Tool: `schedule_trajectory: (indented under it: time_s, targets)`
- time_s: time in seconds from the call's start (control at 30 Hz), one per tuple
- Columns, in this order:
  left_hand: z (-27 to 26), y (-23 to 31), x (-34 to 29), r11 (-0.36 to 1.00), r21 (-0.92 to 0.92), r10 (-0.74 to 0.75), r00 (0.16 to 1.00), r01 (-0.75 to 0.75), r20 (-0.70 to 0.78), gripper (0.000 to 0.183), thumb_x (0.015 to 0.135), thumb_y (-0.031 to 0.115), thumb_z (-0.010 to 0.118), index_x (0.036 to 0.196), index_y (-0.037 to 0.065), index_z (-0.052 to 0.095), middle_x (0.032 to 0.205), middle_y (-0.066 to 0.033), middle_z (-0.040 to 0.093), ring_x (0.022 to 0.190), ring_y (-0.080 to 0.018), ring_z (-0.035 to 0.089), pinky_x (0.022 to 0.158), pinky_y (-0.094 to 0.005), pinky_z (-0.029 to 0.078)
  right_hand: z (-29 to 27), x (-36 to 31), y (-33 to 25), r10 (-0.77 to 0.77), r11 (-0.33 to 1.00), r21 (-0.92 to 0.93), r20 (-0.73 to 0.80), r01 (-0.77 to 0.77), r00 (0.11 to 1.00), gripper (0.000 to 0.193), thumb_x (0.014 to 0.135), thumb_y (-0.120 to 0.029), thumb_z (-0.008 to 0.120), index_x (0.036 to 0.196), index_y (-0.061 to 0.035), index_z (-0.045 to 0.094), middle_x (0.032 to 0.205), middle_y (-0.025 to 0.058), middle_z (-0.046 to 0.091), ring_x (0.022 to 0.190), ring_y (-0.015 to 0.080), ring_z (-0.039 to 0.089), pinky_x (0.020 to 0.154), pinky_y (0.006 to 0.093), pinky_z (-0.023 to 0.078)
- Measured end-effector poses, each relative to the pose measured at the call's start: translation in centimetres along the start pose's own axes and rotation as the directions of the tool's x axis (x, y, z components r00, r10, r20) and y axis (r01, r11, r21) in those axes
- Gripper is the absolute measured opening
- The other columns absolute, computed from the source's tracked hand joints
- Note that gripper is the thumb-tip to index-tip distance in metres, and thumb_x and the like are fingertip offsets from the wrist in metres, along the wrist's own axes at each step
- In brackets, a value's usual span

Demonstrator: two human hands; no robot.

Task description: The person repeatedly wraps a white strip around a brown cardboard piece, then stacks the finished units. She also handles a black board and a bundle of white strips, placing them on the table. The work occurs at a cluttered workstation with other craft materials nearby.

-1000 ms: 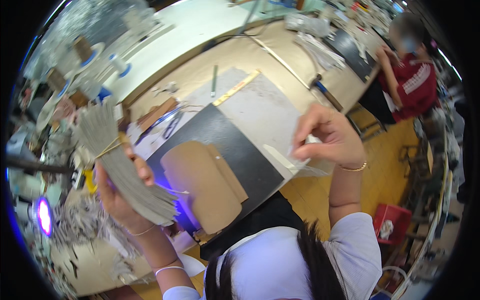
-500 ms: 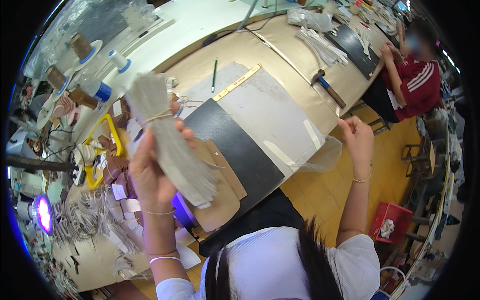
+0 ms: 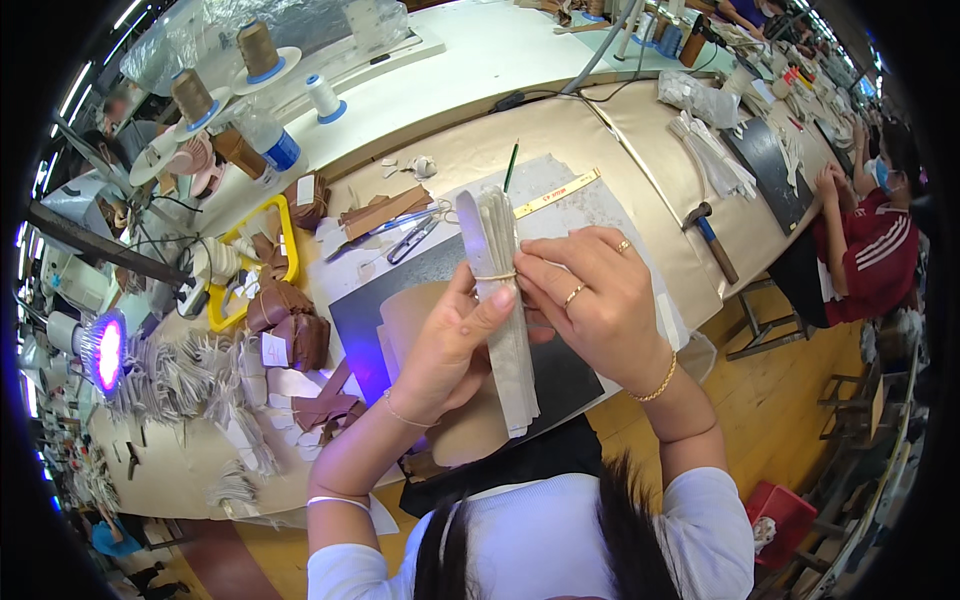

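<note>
Upright in front of me is a bundle of pale grey leather-like strips (image 3: pixel 513 375), bound round its upper part by a thin band (image 3: pixel 493 277). My left hand (image 3: pixel 448 350) is wrapped round the bundle from the left, its thumb lying across the strips just below the band. From the right, my right hand (image 3: pixel 600 305) pinches the bundle's edge beside the band, fingertips pressed together. What exactly lies between those fingertips is hidden. Beneath the hands are a brown sheet (image 3: pixel 465 425) and a black board (image 3: pixel 355 310) on the bench.
A yellow basket (image 3: pixel 292 255) and brown leather bundles (image 3: pixel 300 330) lie left, beside many grey strips (image 3: pixel 170 370). Snips (image 3: pixel 412 240), a green pencil (image 3: pixel 512 165) and a yellow ruler (image 3: pixel 557 192) lie beyond. A hammer (image 3: pixel 712 243) rests right, near a co-worker in red (image 3: pixel 870 255).
The bundle has moved right and turned more upright in my left hand. My right hand has come in from the far right and now touches it. The view has shifted left.
</note>
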State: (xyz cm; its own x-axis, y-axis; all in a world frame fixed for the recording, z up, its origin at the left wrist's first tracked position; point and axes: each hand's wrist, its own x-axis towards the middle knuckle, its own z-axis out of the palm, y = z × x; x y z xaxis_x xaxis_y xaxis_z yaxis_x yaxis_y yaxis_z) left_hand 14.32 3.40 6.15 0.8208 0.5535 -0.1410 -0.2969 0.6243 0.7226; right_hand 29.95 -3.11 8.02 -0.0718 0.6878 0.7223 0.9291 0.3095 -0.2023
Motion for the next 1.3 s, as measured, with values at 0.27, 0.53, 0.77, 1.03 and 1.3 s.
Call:
schedule_trajectory:
  time_s: [0.27,0.53,0.77,1.03,1.3]
  targets:
    - [-1.2,-1.0,0.1,0.994,0.027,-0.105,0.989,0.103,0.1,0.054,0.09,0.025,0.064,0.131,0.006,0.036,0.102,-0.0085,0.056,0.093,-0.0186,0.06,0.08,-0.0345,0.052,0.9,-2.5,1.6,0.381,0.618,0.707,0.114,-0.344,0.917,0.011,0.08,-0.007,0.067,0.089,-0.0048,0.062,0.085,0.008,0.066,0.075,0.0203,0.062,0.079,0.0378,0.049]
    - [0.2,-1.0,-0.9,0.939,-0.025,-0.318,0.893,0.344,0.318,0.058,0.092,0.027,0.062,0.135,0.001,0.032,0.082,-0.0029,0.053,0.063,-0.0086,0.053,0.057,-0.0212,0.045,-2.0,-1.2,5.4,0.536,-0.203,0.958,0.28,-0.201,0.797,0.014,0.095,-0.018,0.055,0.095,-0.006,0.048,0.066,-0.0011,0.04,0.052,0.0067,0.038,0.044,0.0186,0.036]
    - [-0.4,-1.6,-1.9,0.856,-0.253,-0.413,0.891,0.451,0.19,0.044,0.094,0.027,0.06,0.123,0.001,0.04,0.089,-0.0049,0.056,0.072,-0.0116,0.06,0.065,-0.0248,0.049,1.5,3.2,9.9,0.661,0.017,0.985,0.116,-0.17,0.741,0.011,0.097,-0.015,0.051,0.1,-0.0044,0.052,0.068,-0.0017,0.037,0.048,0.0037,0.029,0.038,0.0173,0.028]
    - [-1.4,-1.2,-2.3,0.86,-0.348,-0.212,0.882,0.373,0.422,0.042,0.091,0.029,0.062,0.118,0.001,0.045,0.096,-0.0094,0.058,0.085,-0.0173,0.062,0.076,-0.0292,0.05,1.7,8.5,12.7,0.555,0.055,0.994,-0.11,0.095,0.825,0.012,0.098,-0.015,0.048,0.096,-0.0037,0.051,0.069,-0.0012,0.037,0.05,0.005,0.03,0.039,0.0177,0.025]
    - [-2.8,-1.3,-2.1,0.867,-0.397,-0.268,0.953,0.302,0.14,0.036,0.097,0.035,0.051,0.108,0.001,0.051,0.092,-0.0092,0.059,0.082,-0.0163,0.061,0.074,-0.0291,0.05,7.0,7.3,18.2,0.769,-0.396,0.884,0.171,0.248,0.616,0.023,0.1,-0.018,0.045,0.081,-0.0049,0.044,0.063,0.0008,0.036,0.046,0.0084,0.026,0.039,0.0225,0.022]
